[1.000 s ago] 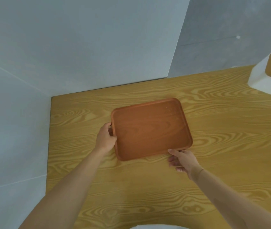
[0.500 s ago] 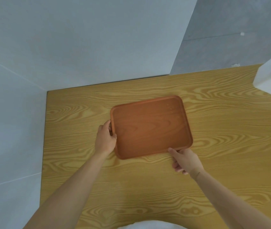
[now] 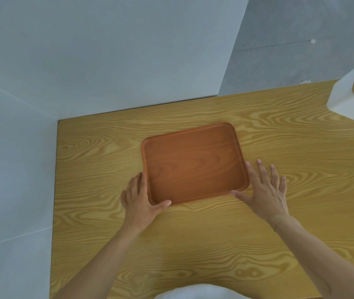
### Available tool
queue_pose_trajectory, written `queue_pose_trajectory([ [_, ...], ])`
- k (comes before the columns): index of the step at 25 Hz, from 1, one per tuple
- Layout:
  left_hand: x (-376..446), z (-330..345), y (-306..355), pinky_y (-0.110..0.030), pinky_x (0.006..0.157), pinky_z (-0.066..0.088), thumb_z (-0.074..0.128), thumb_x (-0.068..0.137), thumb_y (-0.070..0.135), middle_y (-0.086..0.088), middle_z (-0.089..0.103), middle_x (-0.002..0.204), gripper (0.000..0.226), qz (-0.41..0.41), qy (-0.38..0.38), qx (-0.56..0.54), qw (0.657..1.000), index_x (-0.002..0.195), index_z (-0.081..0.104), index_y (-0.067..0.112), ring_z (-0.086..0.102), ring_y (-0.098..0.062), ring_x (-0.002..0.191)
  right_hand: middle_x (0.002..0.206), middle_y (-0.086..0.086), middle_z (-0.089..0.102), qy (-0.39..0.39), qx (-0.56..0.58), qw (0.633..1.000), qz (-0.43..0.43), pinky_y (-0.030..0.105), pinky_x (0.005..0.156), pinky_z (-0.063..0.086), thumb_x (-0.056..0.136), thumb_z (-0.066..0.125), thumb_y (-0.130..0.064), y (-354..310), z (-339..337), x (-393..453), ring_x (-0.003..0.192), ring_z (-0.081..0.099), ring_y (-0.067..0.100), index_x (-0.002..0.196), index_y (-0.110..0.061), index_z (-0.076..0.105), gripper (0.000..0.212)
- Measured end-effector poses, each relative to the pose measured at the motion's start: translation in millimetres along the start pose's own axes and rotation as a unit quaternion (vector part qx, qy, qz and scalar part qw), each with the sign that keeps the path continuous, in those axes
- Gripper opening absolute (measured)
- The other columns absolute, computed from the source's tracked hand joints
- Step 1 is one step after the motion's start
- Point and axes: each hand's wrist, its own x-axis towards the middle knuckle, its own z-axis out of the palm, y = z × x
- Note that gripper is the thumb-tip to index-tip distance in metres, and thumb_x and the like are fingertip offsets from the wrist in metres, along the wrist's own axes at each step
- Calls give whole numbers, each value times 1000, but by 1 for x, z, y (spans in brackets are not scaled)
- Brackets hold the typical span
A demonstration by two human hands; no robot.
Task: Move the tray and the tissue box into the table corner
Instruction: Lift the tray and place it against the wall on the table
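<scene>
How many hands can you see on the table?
2. The left hand is at the near-left corner of the tray, thumb along its near edge. The right hand lies flat, open, at the tray's near-right corner. None seem hidden.

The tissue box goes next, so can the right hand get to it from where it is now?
Probably yes. The right hand lies open by the tray, and only bare table shows between it and the tissue box at the far right.
</scene>
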Motion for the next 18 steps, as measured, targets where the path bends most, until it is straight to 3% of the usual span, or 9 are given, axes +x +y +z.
queue_pose_trajectory([
  [2, -1, 4, -1, -60, 116, 2, 45, 53, 97, -2, 0, 165, 134, 2, -16, 21, 1000, 154, -9, 28, -7, -21, 150, 168, 3, 0, -16, -4, 1000, -12, 66, 117, 5, 74, 34, -90, 5, 1, 4, 151, -9, 34, 156, -38, -7, 105],
  [7, 2, 5, -4, -64, 115, -1, 39, 45, 102, 1, -13, 165, 141, -5, -35, 46, 998, 150, -24, 32, -17, -21, 149, 168, -1, -4, -23, 15, 999, -16, 72, 114, 8, 74, 35, -90, 4, 7, 3, 152, -10, 31, 153, -43, -15, 105],
  [18, 75, -32, -1, -72, 112, -1, 44, 42, 101, 5, -17, 165, 142, -6, -62, 59, 996, 147, -26, 37, -19, -30, 149, 168, 0, -3, -5, 73, 997, 18, 76, 111, 5, 68, 41, -93, -24, -8, 57, 151, -10, 34, 150, -53, -10, 105],
])
